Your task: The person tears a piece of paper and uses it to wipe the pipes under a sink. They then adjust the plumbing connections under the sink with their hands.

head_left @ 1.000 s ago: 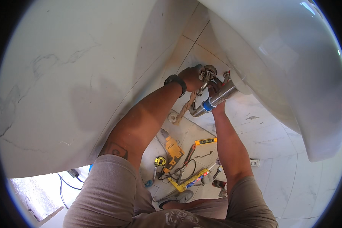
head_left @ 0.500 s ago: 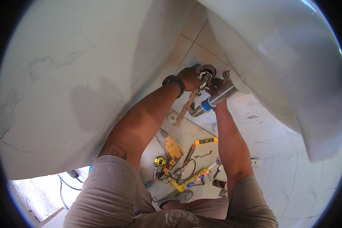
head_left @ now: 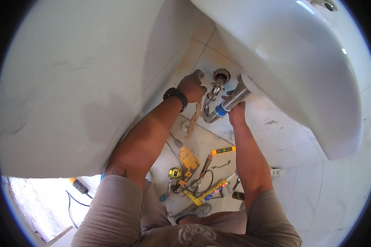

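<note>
A chrome drain trap (head_left: 209, 116) with a blue ring (head_left: 221, 110) runs below the white basin (head_left: 290, 61). Its upper end meets a dark round opening (head_left: 221, 75) in the tiled wall. My right hand (head_left: 237, 113) is closed around the straight chrome tube from beneath, fingertips showing on its far side. To the left of the opening, apart from the pipe, my left hand (head_left: 192, 87) has its fingers curled. A twisted brown strip (head_left: 193, 122) hangs down from beside it and appears to be held there; the grip itself is partly hidden.
On the floor lie a yellow drill (head_left: 189, 161), a tape measure (head_left: 174, 173), a small yellow level (head_left: 223, 150), a yellow caulking gun (head_left: 206, 195) and a white roll (head_left: 186, 125). A pale panel (head_left: 70, 90) rises at left. A wall outlet (head_left: 276, 172) is at right.
My left hand has drawn back leftward from the pipe's wall end, and the brown strip has shifted left too. The wall opening now shows. My right hand stays on the tube.
</note>
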A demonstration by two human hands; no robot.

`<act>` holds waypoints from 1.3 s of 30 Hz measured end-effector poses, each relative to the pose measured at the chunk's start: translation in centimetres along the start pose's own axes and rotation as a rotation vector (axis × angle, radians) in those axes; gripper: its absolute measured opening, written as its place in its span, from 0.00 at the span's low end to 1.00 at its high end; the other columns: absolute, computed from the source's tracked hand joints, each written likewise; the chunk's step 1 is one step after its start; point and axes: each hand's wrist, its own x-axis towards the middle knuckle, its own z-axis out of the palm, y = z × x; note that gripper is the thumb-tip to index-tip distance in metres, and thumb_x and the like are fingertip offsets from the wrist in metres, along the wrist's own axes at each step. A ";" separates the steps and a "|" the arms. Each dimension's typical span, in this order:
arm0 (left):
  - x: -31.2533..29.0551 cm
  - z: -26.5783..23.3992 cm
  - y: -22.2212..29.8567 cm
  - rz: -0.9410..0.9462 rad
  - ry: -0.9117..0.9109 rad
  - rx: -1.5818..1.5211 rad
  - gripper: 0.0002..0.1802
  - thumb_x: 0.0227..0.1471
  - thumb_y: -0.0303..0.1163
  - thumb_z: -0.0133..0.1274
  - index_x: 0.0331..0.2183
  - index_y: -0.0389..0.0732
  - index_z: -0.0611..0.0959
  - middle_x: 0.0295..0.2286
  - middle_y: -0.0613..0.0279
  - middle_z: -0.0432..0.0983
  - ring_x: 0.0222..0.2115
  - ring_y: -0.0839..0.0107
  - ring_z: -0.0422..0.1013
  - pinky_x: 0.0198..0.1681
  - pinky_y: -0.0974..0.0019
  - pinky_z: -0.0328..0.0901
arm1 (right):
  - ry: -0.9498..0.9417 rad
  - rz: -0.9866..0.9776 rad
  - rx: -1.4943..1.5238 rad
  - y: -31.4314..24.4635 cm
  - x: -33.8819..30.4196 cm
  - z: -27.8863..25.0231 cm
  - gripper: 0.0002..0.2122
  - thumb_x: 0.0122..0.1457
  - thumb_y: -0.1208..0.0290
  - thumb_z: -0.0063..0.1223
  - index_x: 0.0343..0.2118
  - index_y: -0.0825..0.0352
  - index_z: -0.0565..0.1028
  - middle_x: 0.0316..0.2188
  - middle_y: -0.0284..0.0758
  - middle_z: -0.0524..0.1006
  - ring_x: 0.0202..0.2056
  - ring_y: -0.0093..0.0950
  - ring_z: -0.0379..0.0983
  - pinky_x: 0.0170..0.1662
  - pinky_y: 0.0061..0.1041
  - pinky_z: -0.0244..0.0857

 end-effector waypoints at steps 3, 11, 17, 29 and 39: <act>-2.7 -2.1 1.6 -0.091 0.113 -0.122 0.25 0.49 0.37 0.57 0.47 0.34 0.79 0.38 0.44 0.82 0.41 0.53 0.78 0.47 0.57 0.71 | 0.114 0.305 0.239 -2.0 -3.3 -1.4 0.18 0.65 0.71 0.52 0.55 0.69 0.66 0.46 0.42 0.75 0.44 0.34 0.78 0.45 0.31 0.73; -10.3 -3.9 4.6 -0.033 0.164 0.011 0.23 0.47 0.37 0.58 0.44 0.33 0.81 0.37 0.44 0.82 0.39 0.54 0.79 0.45 0.60 0.71 | 0.007 0.037 -0.115 -11.0 -19.3 -0.5 0.20 0.66 0.63 0.54 0.55 0.71 0.71 0.44 0.44 0.79 0.42 0.32 0.78 0.49 0.28 0.69; -16.6 -4.4 8.4 -0.236 0.035 -0.228 0.22 0.54 0.43 0.59 0.41 0.33 0.83 0.34 0.53 0.82 0.33 0.63 0.76 0.41 0.63 0.70 | -0.209 0.195 -0.107 -16.9 -23.3 -0.2 0.18 0.64 0.65 0.56 0.53 0.71 0.74 0.35 0.38 0.80 0.34 0.24 0.76 0.42 0.25 0.70; -28.1 -4.0 12.1 0.323 -0.323 0.335 0.20 0.61 0.43 0.56 0.43 0.35 0.83 0.32 0.42 0.81 0.30 0.47 0.77 0.35 0.51 0.70 | -0.355 0.717 0.617 -17.7 -28.0 -9.0 0.10 0.70 0.61 0.47 0.39 0.62 0.70 0.20 0.22 0.63 0.17 0.14 0.54 0.22 0.18 0.53; -29.8 0.9 9.0 0.269 -0.067 0.099 0.17 0.62 0.41 0.53 0.40 0.35 0.81 0.25 0.39 0.77 0.29 0.38 0.73 0.32 0.49 0.69 | -0.119 0.644 0.679 -16.4 -30.6 -7.4 0.18 0.69 0.58 0.49 0.51 0.68 0.72 0.27 0.29 0.73 0.26 0.22 0.71 0.33 0.25 0.68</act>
